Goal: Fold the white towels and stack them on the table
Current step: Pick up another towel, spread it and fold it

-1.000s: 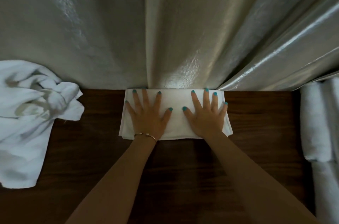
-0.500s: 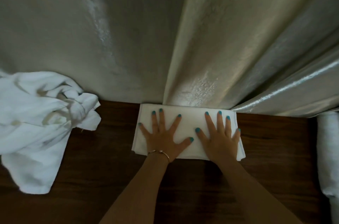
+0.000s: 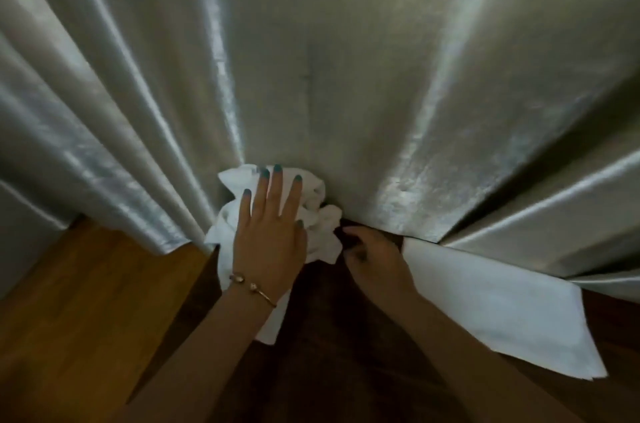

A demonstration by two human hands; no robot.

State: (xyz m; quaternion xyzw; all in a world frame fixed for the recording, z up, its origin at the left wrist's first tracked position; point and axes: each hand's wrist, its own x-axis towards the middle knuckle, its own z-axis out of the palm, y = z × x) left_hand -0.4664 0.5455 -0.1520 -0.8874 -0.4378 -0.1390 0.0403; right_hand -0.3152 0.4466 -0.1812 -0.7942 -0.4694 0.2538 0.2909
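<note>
A crumpled pile of white towels [image 3: 322, 211] lies at the table's left end, against the curtain. My left hand [image 3: 270, 232] lies flat on top of it, fingers spread, wearing a gold bracelet. My right hand [image 3: 372, 254] hovers just right of the pile with fingers curled, touching the pile's edge; whether it pinches cloth I cannot tell. The folded white towel [image 3: 502, 311] lies flat on the dark wooden table [image 3: 329, 353], to the right of my right forearm.
A shiny grey curtain [image 3: 346, 76] hangs along the table's far edge and drapes onto it. To the left, beyond the table's edge, is a lighter wooden floor [image 3: 86, 318].
My view swung left. Both hands left the folded towel and moved to the crumpled pile; the folded towel now lies to the right.
</note>
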